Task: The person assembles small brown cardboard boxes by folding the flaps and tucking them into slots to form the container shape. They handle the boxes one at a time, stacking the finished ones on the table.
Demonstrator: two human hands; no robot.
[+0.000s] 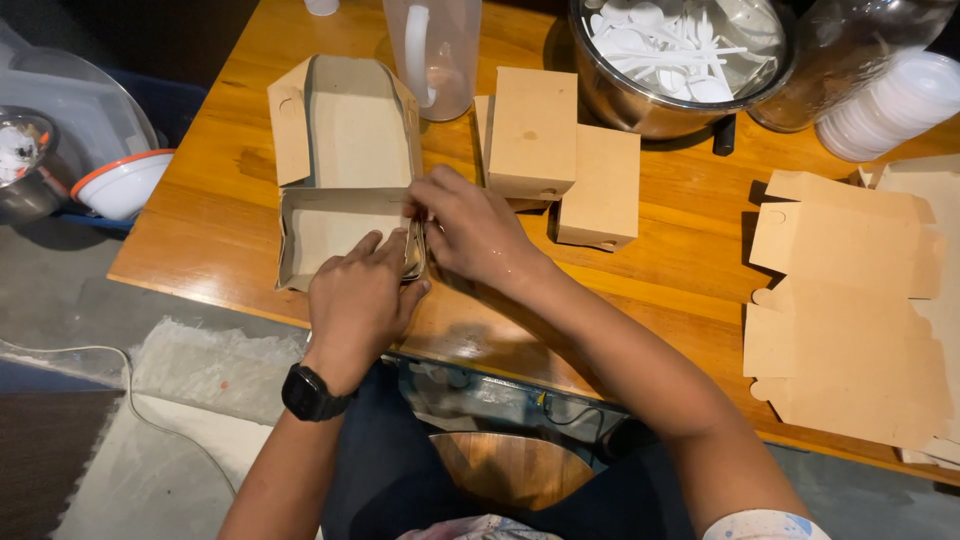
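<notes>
Busy wooden surface (660, 240) here, and plenty crowding the work. Along the far edge stands a clear plastic jug (432, 50), then a steel bowl (680, 65) heaped with white plastic spoons, then a stack of white lids (890, 105) towards the far right corner. Two folded brown boxes (560, 160) sit closed just right of the jug, touching each other, close beside the right hand. At the right edge lies a pile of flat, unfolded box blanks (850, 310). Off the surface to the left, a white bowl with an orange rim (120, 185) rests beside a metal pot (25, 165).

Now the action: an open cardboard box (340, 170) lies near the left end of the surface, its tray against the near edge and its lid flap thrown back towards the far edge. So its long axis runs from near edge to far edge, open side up.

The left hand (360, 300), black watch on the wrist, presses down over the tray's near right corner, fingers curled onto the wall. The right hand (470, 230) comes in from the right, fingertips pinched on the top of that same right wall where tray meets lid. Both hands are closed on the cardboard, nearly touching each other. The closed boxes stand just behind the right hand's knuckles; nothing lies between the hands and the tray.
</notes>
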